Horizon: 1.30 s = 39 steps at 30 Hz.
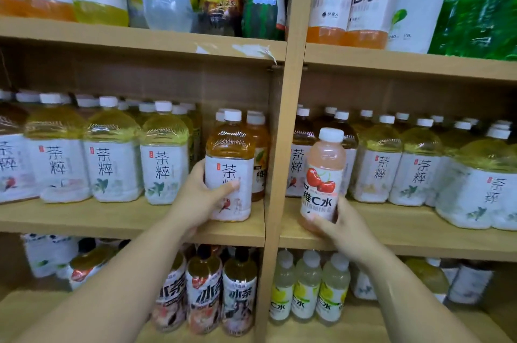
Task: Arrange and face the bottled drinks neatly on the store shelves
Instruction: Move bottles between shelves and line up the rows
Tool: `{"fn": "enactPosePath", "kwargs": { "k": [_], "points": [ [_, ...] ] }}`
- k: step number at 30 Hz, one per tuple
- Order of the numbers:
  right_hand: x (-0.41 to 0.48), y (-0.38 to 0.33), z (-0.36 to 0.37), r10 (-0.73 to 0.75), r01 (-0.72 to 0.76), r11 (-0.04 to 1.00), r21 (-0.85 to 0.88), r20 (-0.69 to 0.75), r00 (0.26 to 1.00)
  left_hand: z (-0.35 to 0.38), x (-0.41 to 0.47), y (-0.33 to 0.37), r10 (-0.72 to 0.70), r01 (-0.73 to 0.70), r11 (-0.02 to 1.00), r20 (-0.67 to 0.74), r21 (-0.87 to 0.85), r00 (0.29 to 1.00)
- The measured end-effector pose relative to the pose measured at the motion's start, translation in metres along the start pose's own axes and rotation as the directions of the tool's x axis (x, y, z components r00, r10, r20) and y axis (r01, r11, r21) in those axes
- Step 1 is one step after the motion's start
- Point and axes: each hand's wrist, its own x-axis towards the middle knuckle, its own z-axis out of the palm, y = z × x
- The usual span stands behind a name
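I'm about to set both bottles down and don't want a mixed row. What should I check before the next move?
1. Grip of left hand on amber tea bottle: ok, thumb and fingers wrap its label.
2. The amber tea bottle upright, label forward: ok.
3. Grip of right hand on pink cherry bottle: ok, held near its base.
4. The pink cherry bottle matches tea bottles behind it: not ok, different product.
5. Its base set on middle shelf: cannot tell, the hand hides it.

Light wooden shelving [291, 96]; vertical divider [275, 174]
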Motion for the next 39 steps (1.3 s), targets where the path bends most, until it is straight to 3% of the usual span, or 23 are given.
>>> {"fn": "enactPosePath", "kwargs": {
  "k": [4, 8, 15, 24, 32, 39],
  "points": [
    [-0.001, -0.001, 0.001, -0.006, 0.005, 1.000, -0.014, -0.024, 1.000, -0.010, 0.004, 0.000, 0.018, -0.019, 0.998, 0.022, 0.066, 1.000],
    [-0.001, 0.003, 0.002, 0.009, -0.009, 1.000, -0.010, -0.038, 0.999, -0.011, -0.010, 0.007, 0.063, -0.054, 0.982, -0.044, 0.179, 0.997],
    [-0.004, 0.008, 0.004, 0.024, -0.019, 0.999, 0.035, -0.163, 0.986, -0.013, -0.062, 0.037, 0.138, -0.123, 0.978, -0.079, 0.169, 0.987],
    [-0.005, 0.023, -0.068, 0.013, -0.008, 0.999, 0.031, -0.146, 0.989, 0.051, -0.123, 0.104, 0.228, -0.226, 0.964, -0.003, 0.141, 0.974],
    [-0.012, 0.057, -0.131, 0.047, -0.047, 0.999, 0.002, -0.145, 0.988, 0.152, -0.111, 0.091, 0.158, -0.161, 0.981, 0.030, 0.111, 0.987],
    [-0.016, 0.069, -0.142, 0.009, -0.016, 0.994, -0.104, -0.073, 0.997, 0.192, -0.052, 0.069, 0.071, -0.080, 0.983, 0.057, 0.164, 0.996]
  ]
}}
